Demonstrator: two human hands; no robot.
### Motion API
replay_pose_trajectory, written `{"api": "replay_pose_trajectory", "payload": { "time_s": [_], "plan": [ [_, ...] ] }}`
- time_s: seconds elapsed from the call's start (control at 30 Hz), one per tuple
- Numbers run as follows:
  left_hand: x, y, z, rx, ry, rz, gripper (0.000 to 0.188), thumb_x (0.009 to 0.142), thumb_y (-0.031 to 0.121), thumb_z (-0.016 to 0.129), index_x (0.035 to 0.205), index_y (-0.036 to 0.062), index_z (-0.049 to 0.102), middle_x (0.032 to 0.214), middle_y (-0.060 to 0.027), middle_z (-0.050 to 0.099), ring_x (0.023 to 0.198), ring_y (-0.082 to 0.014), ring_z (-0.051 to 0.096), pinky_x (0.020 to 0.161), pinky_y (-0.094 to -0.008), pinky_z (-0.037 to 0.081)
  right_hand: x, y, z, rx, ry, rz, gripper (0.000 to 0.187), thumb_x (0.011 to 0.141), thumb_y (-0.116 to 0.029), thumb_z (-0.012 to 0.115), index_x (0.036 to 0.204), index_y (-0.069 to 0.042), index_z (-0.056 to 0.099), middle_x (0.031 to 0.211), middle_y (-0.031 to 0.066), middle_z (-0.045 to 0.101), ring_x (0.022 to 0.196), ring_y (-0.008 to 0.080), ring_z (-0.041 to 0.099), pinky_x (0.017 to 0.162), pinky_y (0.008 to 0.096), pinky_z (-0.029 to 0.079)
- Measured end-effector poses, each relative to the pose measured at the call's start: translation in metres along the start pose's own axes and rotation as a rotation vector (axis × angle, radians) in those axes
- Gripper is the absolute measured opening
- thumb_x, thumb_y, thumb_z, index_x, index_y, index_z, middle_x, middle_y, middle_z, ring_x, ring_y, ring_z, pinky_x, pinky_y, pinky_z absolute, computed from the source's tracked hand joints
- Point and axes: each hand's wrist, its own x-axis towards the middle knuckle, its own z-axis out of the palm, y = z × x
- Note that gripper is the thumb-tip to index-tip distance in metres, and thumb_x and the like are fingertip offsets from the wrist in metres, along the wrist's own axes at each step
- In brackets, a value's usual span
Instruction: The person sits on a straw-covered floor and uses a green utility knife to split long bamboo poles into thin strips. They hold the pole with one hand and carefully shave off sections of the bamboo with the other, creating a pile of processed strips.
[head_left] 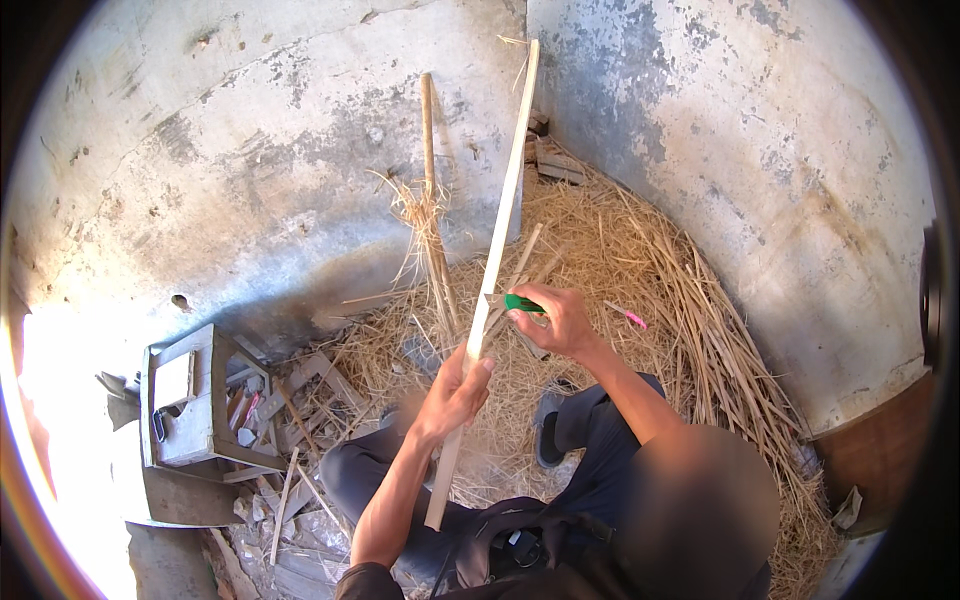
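A long pale wooden strip [506,210] slants up from my lap toward the wall corner. My left hand [455,395] is wrapped round its lower part, with the bottom end sticking out below my wrist. In my right hand [556,318] is a green-handled knife [522,303], gripped between thumb and fingers. The knife's short blade points left and meets the strip's right edge, just above my left hand; whether it has cut in is too small to tell. A thin sliver hangs near the strip's top end.
Straw and shavings [610,230] cover the floor, with a bundle of thin sticks [715,345] along the right wall. A small wooden stand [185,440] is at left, beside wood scraps. A straw-wrapped pole [428,140] leans ahead. A pink-handled tool [633,318] lies right.
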Motion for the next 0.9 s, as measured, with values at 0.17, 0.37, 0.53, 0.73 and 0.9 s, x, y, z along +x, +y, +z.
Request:
{"api": "replay_pose_trajectory", "payload": {
  "time_s": [0.17, 0.37, 0.53, 0.73, 0.9],
  "plan": [
    [-0.003, 0.000, -0.003, 0.073, -0.001, -0.018, 0.048, 0.112, 0.028, 0.052, 0.150, 0.0023, 0.039, 0.066, 0.0065, 0.044, 0.046, -0.0030, 0.040, 0.040, -0.0216, 0.035, 0.004, -0.004, -0.008, 0.010, -0.005, 0.054, 0.031, 0.090, -0.026, 0.074, 0.108, -0.001, 0.076, 0.097, 0.0147, 0.079, 0.081, 0.0245, 0.079, 0.069, 0.0337, 0.061],
    [-0.006, 0.001, -0.001, 0.039, -0.043, -0.104, 0.050, 0.111, 0.026, 0.056, 0.153, 0.0050, 0.040, 0.065, 0.0068, 0.046, 0.051, -0.0032, 0.044, 0.046, -0.0235, 0.037, 0.006, 0.034, -0.015, -0.030, 0.035, 0.183, 0.041, 0.098, -0.038, 0.064, 0.106, 0.001, 0.074, 0.079, 0.0091, 0.073, 0.061, 0.0173, 0.064, 0.053, 0.0315, 0.051],
    [-0.016, -0.001, 0.009, 0.226, -0.018, -0.191, 0.035, 0.108, 0.030, 0.063, 0.133, 0.0060, 0.058, 0.068, 0.0051, 0.052, 0.058, -0.0063, 0.051, 0.053, -0.0270, 0.043, 0.020, 0.061, -0.047, -0.075, 0.244, 0.300, 0.040, 0.100, -0.043, 0.061, 0.102, -0.005, 0.073, 0.068, 0.0012, 0.064, 0.056, 0.0127, 0.054, 0.052, 0.0297, 0.043],
    [-0.007, -0.001, -0.005, 0.299, -0.198, -0.181, 0.031, 0.105, 0.032, 0.068, 0.115, 0.0038, 0.060, 0.074, -0.0008, 0.065, 0.066, -0.0108, 0.066, 0.060, -0.0289, 0.052, 0.005, 0.047, -0.033, 0.645, 0.189, 0.432, 0.027, 0.102, -0.030, 0.066, 0.110, -0.005, 0.071, 0.074, -0.0025, 0.059, 0.058, 0.0062, 0.046, 0.054, 0.0266, 0.036],
    [-0.003, -0.005, -0.010, 0.366, -0.270, -0.180, 0.031, 0.106, 0.029, 0.065, 0.118, 0.0015, 0.059, 0.085, -0.0048, 0.068, 0.073, -0.0130, 0.068, 0.065, -0.0301, 0.055, 0.010, 0.019, -0.029, 0.756, 0.048, 0.649, 0.024, 0.098, -0.025, 0.075, 0.110, -0.004, 0.073, 0.078, 0.0007, 0.067, 0.060, 0.0036, 0.049, 0.054, 0.0227, 0.036]
  ]
}}
